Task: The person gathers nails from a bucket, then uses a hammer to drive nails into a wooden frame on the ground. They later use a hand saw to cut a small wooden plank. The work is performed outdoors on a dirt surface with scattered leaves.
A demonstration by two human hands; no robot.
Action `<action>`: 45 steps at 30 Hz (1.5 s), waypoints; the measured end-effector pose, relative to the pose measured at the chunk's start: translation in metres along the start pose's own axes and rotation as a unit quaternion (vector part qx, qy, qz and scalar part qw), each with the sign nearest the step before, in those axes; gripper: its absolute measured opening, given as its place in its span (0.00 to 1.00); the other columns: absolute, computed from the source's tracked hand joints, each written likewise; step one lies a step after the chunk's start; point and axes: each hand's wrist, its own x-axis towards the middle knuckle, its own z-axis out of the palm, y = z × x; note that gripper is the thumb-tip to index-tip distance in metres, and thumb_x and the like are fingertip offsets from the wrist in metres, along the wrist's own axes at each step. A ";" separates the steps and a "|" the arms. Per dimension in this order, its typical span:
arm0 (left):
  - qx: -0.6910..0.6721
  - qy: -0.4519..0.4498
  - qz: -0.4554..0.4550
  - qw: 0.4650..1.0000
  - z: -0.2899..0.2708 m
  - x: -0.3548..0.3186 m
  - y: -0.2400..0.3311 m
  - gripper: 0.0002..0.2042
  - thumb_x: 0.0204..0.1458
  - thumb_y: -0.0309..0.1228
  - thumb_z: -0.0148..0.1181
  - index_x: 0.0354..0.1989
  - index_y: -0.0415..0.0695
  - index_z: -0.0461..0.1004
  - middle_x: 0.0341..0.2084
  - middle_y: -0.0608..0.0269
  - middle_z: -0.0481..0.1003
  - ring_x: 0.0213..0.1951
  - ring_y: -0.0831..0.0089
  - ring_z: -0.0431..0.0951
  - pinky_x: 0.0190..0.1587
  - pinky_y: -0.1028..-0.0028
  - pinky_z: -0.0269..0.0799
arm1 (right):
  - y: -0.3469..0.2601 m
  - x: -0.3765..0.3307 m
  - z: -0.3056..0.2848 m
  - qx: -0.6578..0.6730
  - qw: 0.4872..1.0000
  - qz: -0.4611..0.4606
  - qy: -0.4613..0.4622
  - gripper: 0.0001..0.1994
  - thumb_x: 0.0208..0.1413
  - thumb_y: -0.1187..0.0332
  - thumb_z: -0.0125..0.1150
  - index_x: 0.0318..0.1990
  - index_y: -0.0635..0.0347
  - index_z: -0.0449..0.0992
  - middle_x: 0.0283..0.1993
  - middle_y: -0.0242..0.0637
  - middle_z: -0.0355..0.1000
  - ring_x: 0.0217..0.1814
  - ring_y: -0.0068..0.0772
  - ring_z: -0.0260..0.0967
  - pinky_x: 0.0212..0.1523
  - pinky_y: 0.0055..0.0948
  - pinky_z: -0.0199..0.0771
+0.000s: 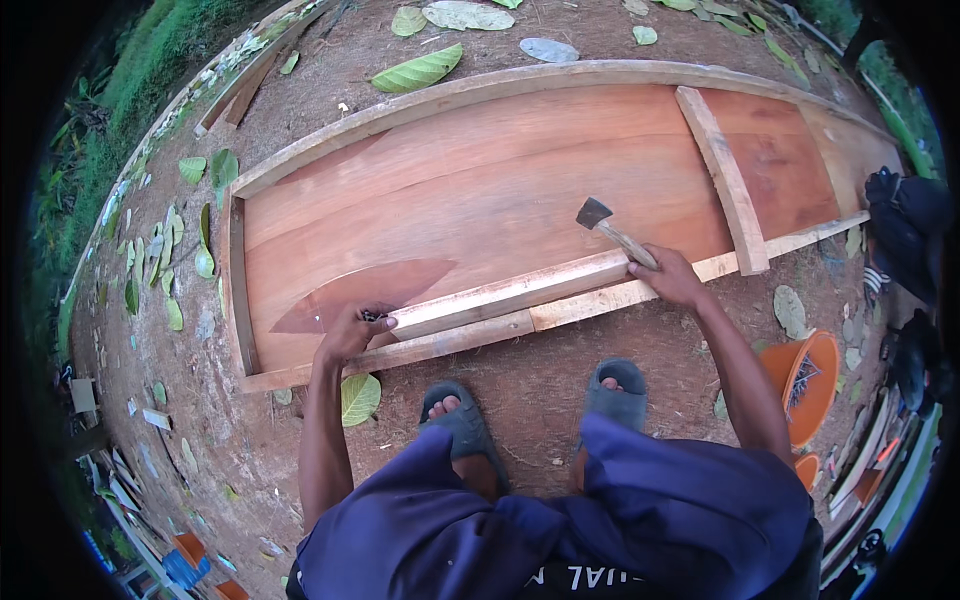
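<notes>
A short wooden beam (520,293) lies along the near side of a large plywood panel (480,190) edged with a timber frame (450,345). My left hand (347,335) is closed at the beam's left end, with small dark pieces that look like nails (372,316) between the fingers. At the other end, my right hand (668,277) grips a hatchet (630,245) by its wooden handle and also touches the beam. The dark hatchet head points up and left over the plywood.
A crosspiece (722,180) spans the panel towards the right. An orange bucket (815,390) containing nails stands right of my sandaled feet (462,420). Large leaves (418,70) litter the brown ground. Another person's dark clothing (910,230) shows at the far right.
</notes>
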 end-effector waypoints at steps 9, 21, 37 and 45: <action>0.001 -0.019 0.082 0.996 0.004 0.007 -0.025 0.14 0.53 0.22 0.68 0.49 0.35 0.82 0.40 0.59 0.84 0.42 0.72 0.81 0.49 0.72 0.76 | -0.013 -0.005 0.001 -0.027 0.999 0.012 0.012 0.20 0.61 0.54 0.61 0.51 0.59 0.79 0.42 0.50 0.79 0.48 0.52 0.77 0.51 0.44 0.73; -0.031 -0.029 0.080 0.996 -0.008 0.011 -0.035 0.13 0.54 0.24 0.68 0.47 0.34 0.82 0.39 0.57 0.83 0.42 0.72 0.81 0.50 0.70 0.75 | -0.012 -0.004 0.011 -0.045 0.998 0.007 0.035 0.20 0.59 0.54 0.64 0.52 0.57 0.80 0.41 0.48 0.80 0.48 0.49 0.78 0.51 0.43 0.73; -0.030 -0.035 0.072 0.996 -0.017 0.016 -0.030 0.10 0.59 0.30 0.64 0.46 0.39 0.82 0.33 0.63 0.81 0.25 0.79 0.71 0.25 0.75 0.66 | 0.008 0.000 0.010 0.014 1.000 -0.011 0.009 0.20 0.60 0.58 0.64 0.54 0.62 0.78 0.43 0.45 0.79 0.47 0.39 0.76 0.51 0.36 0.72; -0.162 0.072 -0.012 0.984 -0.030 0.039 -0.027 0.12 0.61 0.25 0.57 0.52 0.34 0.74 0.27 0.62 0.74 0.23 0.78 0.72 0.22 0.76 0.65 | -0.002 -0.002 0.011 0.066 0.998 0.002 0.006 0.19 0.61 0.62 0.65 0.52 0.68 0.78 0.41 0.38 0.78 0.46 0.28 0.73 0.50 0.30 0.71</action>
